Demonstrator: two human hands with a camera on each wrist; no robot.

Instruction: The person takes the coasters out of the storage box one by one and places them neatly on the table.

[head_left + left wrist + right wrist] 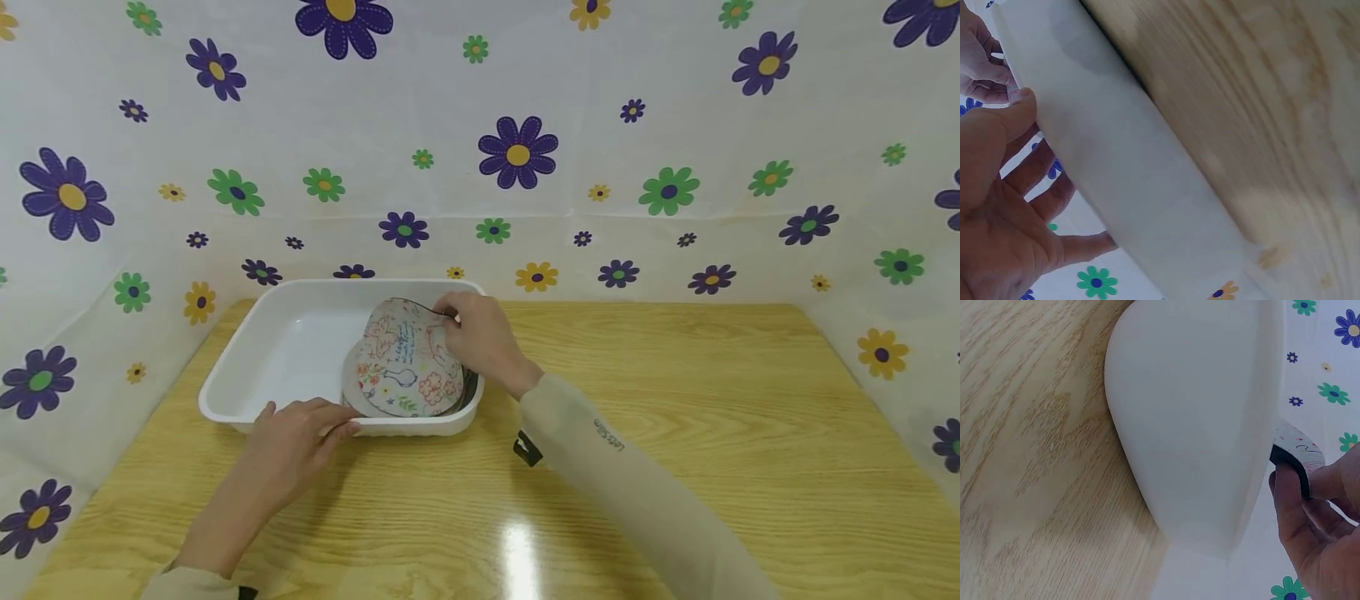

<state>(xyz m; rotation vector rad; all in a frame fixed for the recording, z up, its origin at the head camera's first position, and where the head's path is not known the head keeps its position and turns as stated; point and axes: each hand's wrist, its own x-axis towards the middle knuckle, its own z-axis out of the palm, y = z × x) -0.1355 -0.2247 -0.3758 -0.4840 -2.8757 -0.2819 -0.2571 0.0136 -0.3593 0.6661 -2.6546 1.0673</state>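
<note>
A white plastic tub (285, 358) stands on the table. Leaning inside its right end is a flat, rounded pad (405, 367) with a colourful doodle print and a dark back, overlapping a paler rounded piece (350, 392) at its lower left. My right hand (483, 333) pinches the pad's upper right edge between thumb and fingers; the dark edge (1294, 465) shows there in the right wrist view. My left hand (296, 442) holds the tub's near rim, its thumb (1019, 109) on the outer side and the other fingers over the inside.
The wooden table (675, 400) extends to the right of the tub. A flower-print sheet (585, 192) hangs behind and along both sides. A small black clip (527, 448) shows by the right sleeve.
</note>
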